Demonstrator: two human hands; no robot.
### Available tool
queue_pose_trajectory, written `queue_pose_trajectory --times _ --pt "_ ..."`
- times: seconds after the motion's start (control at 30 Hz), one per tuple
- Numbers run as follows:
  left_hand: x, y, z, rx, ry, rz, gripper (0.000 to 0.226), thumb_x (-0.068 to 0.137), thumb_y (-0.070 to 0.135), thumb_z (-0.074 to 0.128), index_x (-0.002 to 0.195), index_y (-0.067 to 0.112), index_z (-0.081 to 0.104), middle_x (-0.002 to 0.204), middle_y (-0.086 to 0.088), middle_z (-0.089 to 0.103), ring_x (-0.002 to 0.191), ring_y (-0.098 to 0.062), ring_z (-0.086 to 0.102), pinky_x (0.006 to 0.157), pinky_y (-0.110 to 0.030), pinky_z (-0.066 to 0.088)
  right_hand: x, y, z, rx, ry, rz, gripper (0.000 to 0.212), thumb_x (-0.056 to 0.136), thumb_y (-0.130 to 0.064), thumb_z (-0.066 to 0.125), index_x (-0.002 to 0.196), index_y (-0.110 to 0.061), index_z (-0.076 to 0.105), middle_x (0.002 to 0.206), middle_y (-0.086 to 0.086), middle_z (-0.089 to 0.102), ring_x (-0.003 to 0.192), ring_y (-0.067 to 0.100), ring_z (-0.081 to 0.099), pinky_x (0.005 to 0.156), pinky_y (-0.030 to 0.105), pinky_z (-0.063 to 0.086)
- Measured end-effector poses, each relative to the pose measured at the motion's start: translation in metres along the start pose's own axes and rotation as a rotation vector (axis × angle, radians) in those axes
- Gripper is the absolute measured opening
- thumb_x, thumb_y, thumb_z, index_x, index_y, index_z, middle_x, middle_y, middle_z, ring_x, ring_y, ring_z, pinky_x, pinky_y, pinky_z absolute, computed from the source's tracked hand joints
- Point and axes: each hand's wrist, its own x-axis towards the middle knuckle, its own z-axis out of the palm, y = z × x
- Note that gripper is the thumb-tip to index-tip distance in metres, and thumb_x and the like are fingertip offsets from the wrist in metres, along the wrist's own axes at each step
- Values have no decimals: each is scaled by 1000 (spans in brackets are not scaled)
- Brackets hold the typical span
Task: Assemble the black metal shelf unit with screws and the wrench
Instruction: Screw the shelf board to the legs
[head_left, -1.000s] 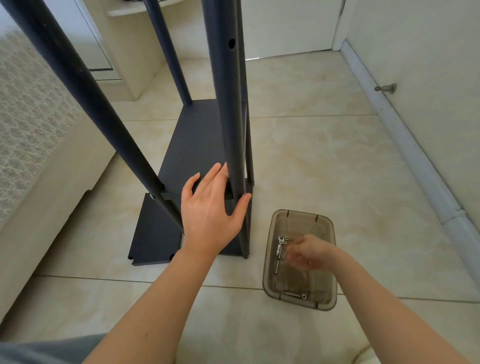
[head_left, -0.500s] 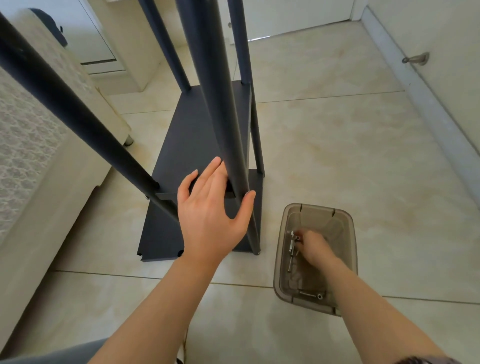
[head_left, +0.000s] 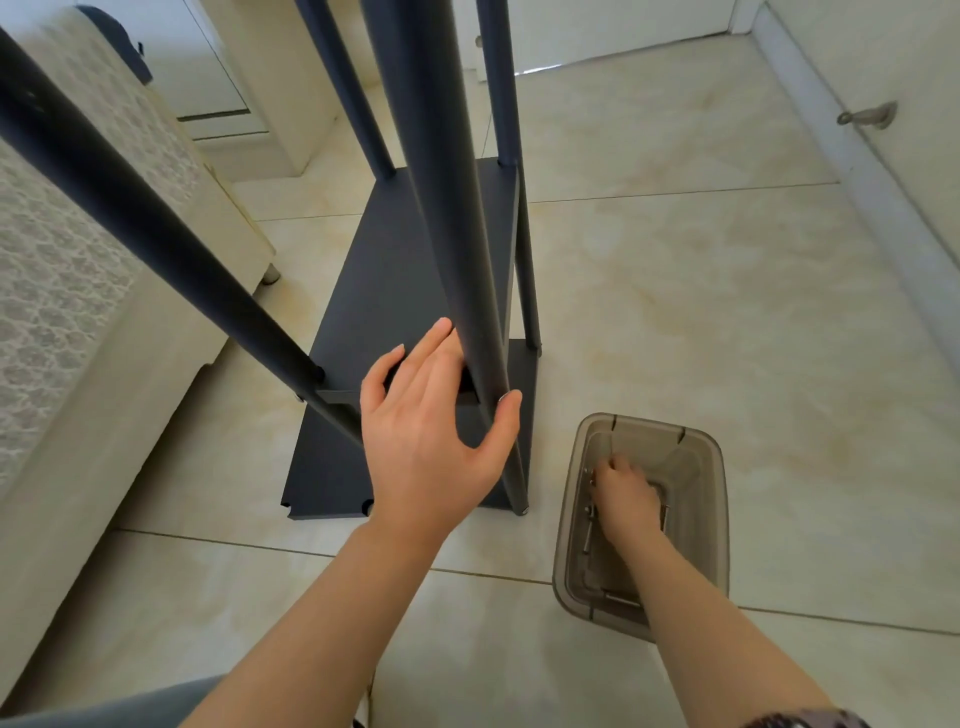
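Observation:
The black metal shelf unit stands on the floor tiles with several upright posts. Its raised shelf panel (head_left: 410, 249) sits above a lower panel (head_left: 332, 467). My left hand (head_left: 431, 436) wraps the near right post (head_left: 447, 182) at the raised panel's front edge, fingers over the edge and thumb on the post's right side. My right hand (head_left: 623, 499) reaches down into a smoky clear plastic box (head_left: 719, 467) to the right of the shelf. Its fingertips curl among loose silver screws (head_left: 588, 530) and hide what they touch. No wrench shows.
A bed with a lace-patterned cover (head_left: 62, 234) runs along the left, close to the shelf. A white wall with a skirting board (head_left: 883, 197) and a metal door stop (head_left: 867, 115) lies to the right. A closed door stands at the back.
My right hand has pushed deeper into the box, from above the screws down among them. The view has shifted closer and to the right. My left hand keeps its hold on the post.

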Motion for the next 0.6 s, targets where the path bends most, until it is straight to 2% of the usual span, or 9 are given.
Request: queue_pose_trajectory --times 0.23,0.33,0.6 --pt "1 0 -1 -8 -23 -16 33 89 43 63 112 19 66 113 6 72 118 -16 63 112 -43 36 2 -11 -2 47 -14 58 30 94 -2 52 124 -5 54 126 14 52 113 32 52 82 38 48" --pt "1 1 -1 -9 -22 -19 31 88 43 64 108 19 66 111 6 72 118 -16 63 112 -42 36 3 -9 -2 101 -4 66 28 94 -3 52 122 -4 54 123 15 54 111 32 53 83 38 48" --pt "2 1 1 7 -29 -19 29 89 43 65 104 18 68 109 5 72 116 -16 64 109 -44 38 1 -2 -11 332 -10 70 7 95 -8 55 100 -6 59 98 17 65 87 32 63 72 38 52"
